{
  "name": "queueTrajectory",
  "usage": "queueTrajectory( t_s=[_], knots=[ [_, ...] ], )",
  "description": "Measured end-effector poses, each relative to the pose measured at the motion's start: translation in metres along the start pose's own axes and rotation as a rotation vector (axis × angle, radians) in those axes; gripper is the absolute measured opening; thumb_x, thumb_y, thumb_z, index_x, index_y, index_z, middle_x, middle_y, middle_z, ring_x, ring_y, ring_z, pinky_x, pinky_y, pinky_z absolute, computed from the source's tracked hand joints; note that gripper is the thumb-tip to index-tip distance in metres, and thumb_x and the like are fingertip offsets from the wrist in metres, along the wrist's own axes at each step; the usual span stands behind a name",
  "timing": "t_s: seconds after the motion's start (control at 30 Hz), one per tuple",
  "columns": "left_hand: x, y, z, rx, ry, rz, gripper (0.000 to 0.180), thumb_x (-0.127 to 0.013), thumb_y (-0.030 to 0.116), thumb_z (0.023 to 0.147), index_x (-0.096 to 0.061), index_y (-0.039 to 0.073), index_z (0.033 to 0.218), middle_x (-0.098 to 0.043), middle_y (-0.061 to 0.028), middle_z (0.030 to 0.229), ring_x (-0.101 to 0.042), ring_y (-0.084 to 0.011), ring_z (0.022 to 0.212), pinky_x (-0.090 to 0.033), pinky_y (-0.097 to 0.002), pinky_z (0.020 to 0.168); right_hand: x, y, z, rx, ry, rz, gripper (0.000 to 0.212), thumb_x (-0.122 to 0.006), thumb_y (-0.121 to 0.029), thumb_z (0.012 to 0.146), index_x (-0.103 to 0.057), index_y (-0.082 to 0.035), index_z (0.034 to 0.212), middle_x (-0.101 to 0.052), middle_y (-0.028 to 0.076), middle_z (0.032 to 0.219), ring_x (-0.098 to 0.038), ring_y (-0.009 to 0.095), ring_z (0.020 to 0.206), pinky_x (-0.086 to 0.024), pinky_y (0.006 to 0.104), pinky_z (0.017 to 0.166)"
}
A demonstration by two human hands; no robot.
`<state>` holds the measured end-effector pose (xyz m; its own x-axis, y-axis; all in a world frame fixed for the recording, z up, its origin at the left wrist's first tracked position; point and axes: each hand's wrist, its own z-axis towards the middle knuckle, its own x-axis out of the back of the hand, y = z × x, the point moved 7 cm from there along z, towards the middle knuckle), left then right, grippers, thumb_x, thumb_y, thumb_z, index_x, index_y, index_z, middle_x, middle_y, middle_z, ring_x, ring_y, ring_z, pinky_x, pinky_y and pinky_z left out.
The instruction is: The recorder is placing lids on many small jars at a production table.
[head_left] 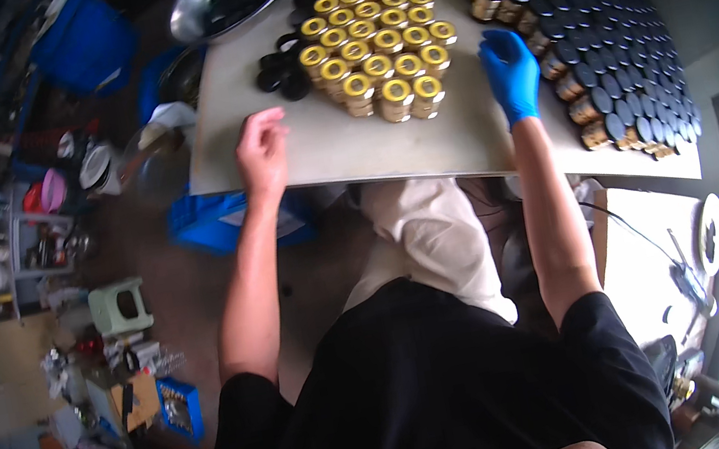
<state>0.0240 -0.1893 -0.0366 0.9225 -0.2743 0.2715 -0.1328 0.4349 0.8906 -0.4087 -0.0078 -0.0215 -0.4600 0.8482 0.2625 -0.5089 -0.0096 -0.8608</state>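
Observation:
Over the left part of the pale table [220, 143], my bare left hand [263, 150] is raised with loosely bent fingers and nothing visible in it. Nearest to it are loose black lids [286, 72]. My right hand [513, 74], in a blue glove, is between two groups of jars, its thumb and fingers apart and curved; I see nothing in it. Gold-topped jars [395, 93] with a ring-shaped top stand uncapped in the middle. Right of the glove, black-capped jars [579, 80] stand in dense rows.
A metal bowl [194, 23] of black lids sits at the table's far left. Blue bins [82, 42] stand beyond the left edge. On the floor at left is a pale green stool [119, 307]. A fan-like round object [712, 234] is at lower right, near a window.

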Motion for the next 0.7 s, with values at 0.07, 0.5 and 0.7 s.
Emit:
queueTrajectory(
  t_s=[0.07, 0.5, 0.7],
  knots=[
    [0.000, 0.005, 0.005, 0.000, 0.054, -0.008, 0.035, -0.061, -0.010, 0.093, -0.068, 0.007, 0.124, -0.071, -0.0040, 0.115, -0.067, -0.0133, 0.097, -0.055, -0.0268, 0.081, -0.003, -0.003, -0.021, -0.076, -0.136, 0.014, 0.023, -0.072, -0.005, 0.097, -0.073, -0.003, 0.120, -0.078, 0.008, 0.112, -0.072, 0.015, 0.103, -0.057, 0.0303, 0.093],
    [-0.022, 0.010, 0.092, -0.050, -0.439, 0.609, 0.095, -0.091, 0.047, 0.075, -0.051, 0.012, 0.154, -0.040, -0.0142, 0.165, -0.041, -0.0366, 0.150, -0.038, -0.0456, 0.123, -0.035, -0.081, -0.104, -0.122, -0.449, -0.007, 0.040, -0.073, -0.001, 0.089, -0.067, -0.007, 0.128, -0.070, 0.002, 0.089, -0.061, 0.008, 0.076, -0.053, 0.0260, 0.072],
    [-0.020, 0.032, 0.024, -0.178, -0.416, 0.631, 0.074, -0.084, 0.036, 0.085, -0.055, 0.012, 0.149, -0.043, -0.0126, 0.163, -0.048, -0.0366, 0.145, -0.043, -0.0463, 0.119, -0.048, -0.095, -0.109, -0.077, -0.378, -0.115, 0.051, -0.086, -0.011, 0.084, -0.066, -0.006, 0.131, -0.067, 0.004, 0.086, -0.062, 0.011, 0.074, -0.053, 0.0282, 0.069]
  ],
)
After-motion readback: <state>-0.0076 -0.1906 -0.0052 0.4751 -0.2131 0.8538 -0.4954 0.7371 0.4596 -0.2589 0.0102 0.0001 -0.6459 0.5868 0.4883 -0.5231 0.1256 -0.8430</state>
